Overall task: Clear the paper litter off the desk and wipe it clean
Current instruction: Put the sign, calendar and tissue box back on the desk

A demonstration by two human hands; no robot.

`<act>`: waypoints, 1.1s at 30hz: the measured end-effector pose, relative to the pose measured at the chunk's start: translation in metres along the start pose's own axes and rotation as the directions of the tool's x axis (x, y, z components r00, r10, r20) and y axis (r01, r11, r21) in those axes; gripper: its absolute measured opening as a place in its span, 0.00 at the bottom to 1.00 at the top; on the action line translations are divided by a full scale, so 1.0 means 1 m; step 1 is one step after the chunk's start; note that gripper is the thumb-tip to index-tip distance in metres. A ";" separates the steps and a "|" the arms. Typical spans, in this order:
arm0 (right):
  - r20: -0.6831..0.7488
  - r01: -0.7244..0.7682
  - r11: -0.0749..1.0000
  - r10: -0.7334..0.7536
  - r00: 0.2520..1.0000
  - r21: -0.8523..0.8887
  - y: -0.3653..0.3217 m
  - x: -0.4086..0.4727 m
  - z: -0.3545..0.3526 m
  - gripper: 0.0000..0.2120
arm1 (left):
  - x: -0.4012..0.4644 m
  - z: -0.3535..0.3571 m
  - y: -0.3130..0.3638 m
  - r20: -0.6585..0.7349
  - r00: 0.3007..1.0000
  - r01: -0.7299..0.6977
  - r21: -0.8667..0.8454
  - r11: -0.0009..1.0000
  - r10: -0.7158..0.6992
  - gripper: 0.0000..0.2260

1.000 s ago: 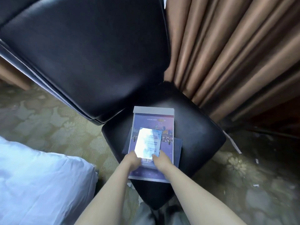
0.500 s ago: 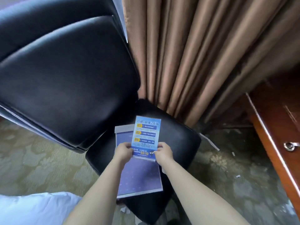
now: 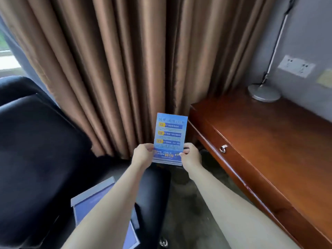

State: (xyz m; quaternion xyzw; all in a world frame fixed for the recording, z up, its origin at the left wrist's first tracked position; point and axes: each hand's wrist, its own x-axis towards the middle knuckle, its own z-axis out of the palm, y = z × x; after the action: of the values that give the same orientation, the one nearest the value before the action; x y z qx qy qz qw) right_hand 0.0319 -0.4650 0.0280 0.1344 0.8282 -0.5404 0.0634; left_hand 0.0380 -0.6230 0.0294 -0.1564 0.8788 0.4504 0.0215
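Note:
A blue printed leaflet stack [image 3: 169, 135] stands upright in mid-air in front of the curtain. My left hand [image 3: 142, 155] pinches its lower left edge and my right hand [image 3: 190, 155] pinches its lower right edge. The reddish wooden desk [image 3: 269, 141] lies to the right of the leaflets, its top bare except for a lamp base. A larger purple-blue booklet [image 3: 89, 203] lies flat on the black chair seat below my left forearm, partly hidden by it.
A black leather chair [image 3: 39, 150] fills the left side. Brown curtains [image 3: 125, 60] hang behind. A silver lamp base [image 3: 264, 93] sits at the desk's far end below a wall socket [image 3: 296, 66]. The desk drawer has a metal pull [image 3: 223, 148]. Patterned carpet lies between chair and desk.
Both hands lifted the blue leaflets off the booklet on the chair seat and carried them up and right toward the desk. The view swung right, bringing the desk top and lamp into sight.

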 end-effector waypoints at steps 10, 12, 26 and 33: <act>-0.242 -0.037 0.998 0.026 0.970 -0.043 0.065 0.035 -0.196 0.07 | -0.015 0.164 0.143 0.151 0.973 -0.190 0.094 0.977 0.175 0.12; -0.298 -0.059 0.997 0.041 0.954 -0.051 0.082 0.038 -0.240 0.08 | -0.024 0.203 0.171 0.196 0.952 -0.260 0.104 0.960 0.237 0.12; -0.576 -0.186 0.979 0.202 0.792 0.088 0.168 0.064 -0.398 0.07 | -0.029 0.378 0.292 0.464 0.811 -0.442 0.088 0.893 0.356 0.13; -0.707 -0.225 0.961 0.270 0.654 0.159 0.189 0.137 -0.447 0.09 | 0.030 0.461 0.344 0.594 0.720 -0.478 0.050 0.877 0.358 0.11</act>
State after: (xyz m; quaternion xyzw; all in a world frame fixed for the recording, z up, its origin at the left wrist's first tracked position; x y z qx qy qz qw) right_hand -0.0260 0.0357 0.0104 0.4491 0.7439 -0.4533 -0.1985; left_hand -0.1395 -0.0754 0.0206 0.1913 0.8845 0.3783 0.1948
